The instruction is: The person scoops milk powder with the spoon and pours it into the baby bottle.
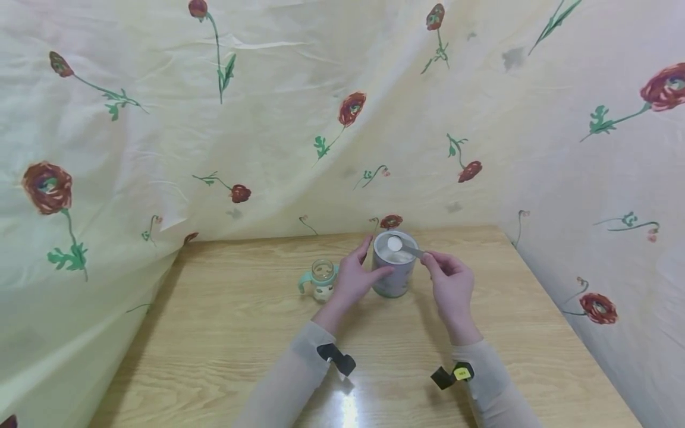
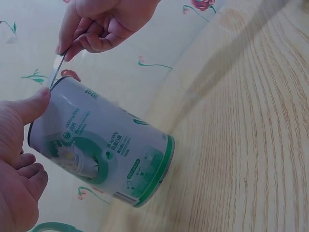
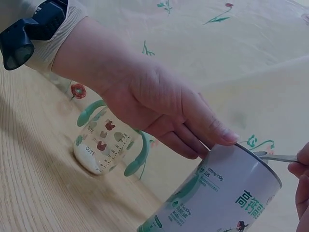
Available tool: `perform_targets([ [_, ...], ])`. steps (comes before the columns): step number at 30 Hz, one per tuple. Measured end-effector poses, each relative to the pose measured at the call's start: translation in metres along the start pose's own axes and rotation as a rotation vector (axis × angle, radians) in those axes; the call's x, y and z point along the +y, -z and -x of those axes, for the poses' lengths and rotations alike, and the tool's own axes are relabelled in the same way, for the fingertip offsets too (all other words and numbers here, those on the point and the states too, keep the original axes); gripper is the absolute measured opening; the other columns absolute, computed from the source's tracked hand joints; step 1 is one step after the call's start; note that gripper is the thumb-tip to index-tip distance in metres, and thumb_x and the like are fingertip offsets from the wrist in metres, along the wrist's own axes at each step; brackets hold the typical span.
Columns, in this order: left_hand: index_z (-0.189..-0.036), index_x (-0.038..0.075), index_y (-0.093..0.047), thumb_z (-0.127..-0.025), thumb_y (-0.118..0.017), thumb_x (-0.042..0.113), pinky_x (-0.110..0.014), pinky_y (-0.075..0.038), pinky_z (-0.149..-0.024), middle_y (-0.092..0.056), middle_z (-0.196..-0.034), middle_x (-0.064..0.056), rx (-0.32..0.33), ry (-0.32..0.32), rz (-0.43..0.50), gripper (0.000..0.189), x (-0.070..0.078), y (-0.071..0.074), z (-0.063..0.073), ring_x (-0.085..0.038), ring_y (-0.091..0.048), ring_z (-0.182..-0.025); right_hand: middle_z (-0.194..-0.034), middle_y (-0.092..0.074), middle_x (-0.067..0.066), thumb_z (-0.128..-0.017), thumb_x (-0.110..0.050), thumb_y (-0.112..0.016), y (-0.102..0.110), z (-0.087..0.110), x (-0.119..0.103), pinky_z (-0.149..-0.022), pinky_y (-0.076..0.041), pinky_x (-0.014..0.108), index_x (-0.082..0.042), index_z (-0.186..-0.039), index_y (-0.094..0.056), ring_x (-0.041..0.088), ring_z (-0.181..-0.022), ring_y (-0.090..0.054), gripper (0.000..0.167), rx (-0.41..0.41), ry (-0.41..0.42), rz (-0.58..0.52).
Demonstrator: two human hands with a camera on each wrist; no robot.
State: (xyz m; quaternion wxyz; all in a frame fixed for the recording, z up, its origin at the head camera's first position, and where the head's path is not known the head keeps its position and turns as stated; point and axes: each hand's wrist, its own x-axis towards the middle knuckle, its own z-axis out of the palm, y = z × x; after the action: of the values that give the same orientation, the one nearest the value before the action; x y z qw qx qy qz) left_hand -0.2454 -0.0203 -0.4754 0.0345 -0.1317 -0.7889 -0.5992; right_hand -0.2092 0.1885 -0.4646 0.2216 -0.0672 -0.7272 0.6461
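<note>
A milk powder can (image 1: 392,279), white with green print, stands upright on the table with its mouth uncovered. My left hand (image 1: 355,278) holds it at the upper left side, thumb near the rim and across the front. The right hand (image 1: 452,287) pinches the handle of a scoop (image 1: 396,244) between thumb and forefinger. White powder fills the scoop's bowl, which is at the can's mouth. To the left of the left hand stands a lidless baby bottle (image 1: 323,271) with two mint-green handles; some white powder lies at its bottom (image 3: 89,160).
The wooden table (image 1: 225,339) runs back to a flower-printed cloth (image 1: 278,119) hanging behind it and along its sides. The baby bottle is close to the left wrist. Straps with small dark devices (image 1: 336,358) sit on both wrists.
</note>
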Motion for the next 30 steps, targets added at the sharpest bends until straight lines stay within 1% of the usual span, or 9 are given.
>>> perform_targets([
  [4,-0.162,0.005,-0.045,-0.090,-0.090,0.028,-0.037,-0.041,-0.121,-0.042,-0.167,-0.011,-0.009,-0.012,0.035,0.088,-0.004,0.001,-0.001,-0.026,-0.043,-0.152,-0.090,-0.079,-0.008,-0.101,-0.024,-0.078,0.000,-0.001,0.000,-0.059,-0.045,0.018,-0.001,-0.111,-0.079,0.013,-0.074,-0.059,0.025,0.008,-0.027,-0.018],
  [8,-0.161,0.005,-0.046,-0.093,-0.088,0.027,-0.034,-0.042,-0.120,-0.045,-0.166,-0.010,-0.021,-0.036,0.057,0.083,-0.006,0.001,-0.002,-0.024,-0.044,-0.152,-0.091,-0.079,-0.008,-0.102,-0.024,-0.078,0.001,-0.002,0.000,-0.061,-0.046,0.018,-0.002,-0.112,-0.079,0.011,-0.075,-0.060,0.025,0.006,-0.036,-0.033],
  [12,-0.160,0.008,-0.049,-0.094,-0.086,0.028,-0.036,-0.043,-0.120,-0.047,-0.164,-0.011,-0.031,-0.045,0.058,0.078,-0.006,0.002,-0.001,-0.026,-0.046,-0.150,-0.092,-0.079,-0.007,-0.102,-0.025,-0.078,0.001,-0.003,0.001,-0.063,-0.047,0.018,-0.001,-0.112,-0.079,0.010,-0.076,-0.062,0.026,0.003,-0.044,-0.045],
  [16,-0.159,0.008,-0.051,-0.095,-0.085,0.029,-0.038,-0.044,-0.120,-0.048,-0.164,-0.012,-0.024,-0.019,0.051,0.076,-0.002,0.009,-0.001,-0.031,-0.047,-0.149,-0.092,-0.079,-0.007,-0.101,-0.025,-0.078,0.000,-0.003,-0.001,-0.064,-0.048,0.018,-0.002,-0.113,-0.079,0.011,-0.077,-0.062,0.026,0.003,-0.066,-0.064],
  [19,-0.158,0.010,-0.052,-0.095,-0.085,0.032,-0.038,-0.044,-0.119,-0.048,-0.163,-0.007,-0.008,0.007,0.037,0.075,0.002,0.021,0.001,-0.032,-0.049,-0.148,-0.092,-0.079,-0.007,-0.101,-0.025,-0.079,-0.003,-0.002,-0.005,-0.063,-0.047,0.018,-0.002,-0.113,-0.079,0.011,-0.077,-0.062,0.026,0.004,-0.083,-0.084],
  [21,-0.158,0.010,-0.053,-0.096,-0.084,0.031,-0.040,-0.045,-0.119,-0.050,-0.162,-0.006,0.001,0.001,0.032,0.073,0.005,0.032,0.003,-0.032,-0.050,-0.147,-0.091,-0.079,-0.007,-0.100,-0.024,-0.079,-0.006,-0.002,-0.008,-0.062,-0.046,0.018,-0.001,-0.113,-0.079,0.011,-0.075,-0.060,0.027,0.002,-0.086,-0.097],
  [23,-0.157,0.010,-0.055,-0.096,-0.084,0.028,-0.041,-0.045,-0.119,-0.052,-0.161,-0.006,0.012,-0.024,0.025,0.070,0.006,0.044,0.006,-0.031,-0.051,-0.147,-0.090,-0.079,-0.007,-0.101,-0.024,-0.079,-0.009,-0.001,-0.012,-0.062,-0.046,0.019,0.000,-0.113,-0.078,0.012,-0.074,-0.060,0.027,-0.003,-0.087,-0.112],
  [26,-0.154,0.007,-0.056,-0.096,-0.083,0.024,-0.041,-0.045,-0.118,-0.054,-0.158,-0.009,0.030,-0.088,-0.007,0.066,0.005,0.064,0.013,-0.031,-0.052,-0.145,-0.089,-0.079,-0.008,-0.101,-0.022,-0.079,-0.014,0.001,-0.017,-0.063,-0.047,0.019,0.001,-0.112,-0.076,0.013,-0.073,-0.059,0.026,-0.016,-0.095,-0.132],
  [30,-0.154,0.010,-0.057,-0.096,-0.083,0.023,-0.039,-0.045,-0.118,-0.055,-0.158,-0.008,0.056,-0.114,-0.035,0.065,-0.006,0.089,0.026,-0.030,-0.053,-0.145,-0.088,-0.079,-0.008,-0.101,-0.019,-0.078,-0.021,0.005,-0.019,-0.064,-0.049,0.019,-0.001,-0.110,-0.077,0.013,-0.073,-0.060,0.020,-0.030,-0.129,-0.178],
])
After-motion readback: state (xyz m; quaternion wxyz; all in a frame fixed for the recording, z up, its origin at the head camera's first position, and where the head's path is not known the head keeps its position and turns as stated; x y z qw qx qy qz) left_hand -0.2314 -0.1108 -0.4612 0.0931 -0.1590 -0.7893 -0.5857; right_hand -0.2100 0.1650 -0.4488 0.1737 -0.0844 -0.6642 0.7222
